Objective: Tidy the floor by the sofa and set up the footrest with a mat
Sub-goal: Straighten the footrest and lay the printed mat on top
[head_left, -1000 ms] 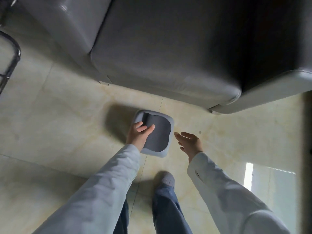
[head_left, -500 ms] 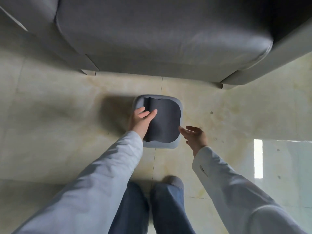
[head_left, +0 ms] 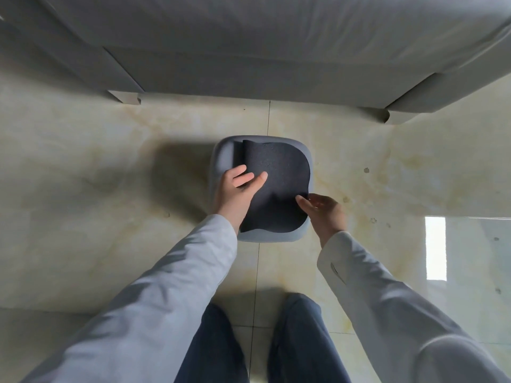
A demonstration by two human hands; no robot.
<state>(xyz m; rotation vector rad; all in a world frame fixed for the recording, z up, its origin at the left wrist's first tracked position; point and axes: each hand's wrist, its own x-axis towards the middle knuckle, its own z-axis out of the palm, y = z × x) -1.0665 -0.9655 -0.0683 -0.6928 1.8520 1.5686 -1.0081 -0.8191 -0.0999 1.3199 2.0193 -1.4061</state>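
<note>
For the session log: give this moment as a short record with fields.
setting: tiled floor in front of a grey sofa
footrest: grey, on the floor
mat: dark, on the footrest, left edge curled up
left hand: flat on the mat's left part
right hand: fingertips at the mat's right edge
mat flat: not yet

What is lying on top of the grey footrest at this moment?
A dark mat covers most of the footrest, its left edge curled up. The left hand presses on it; the right hand touches its right edge. The surface beneath is hidden.
</note>
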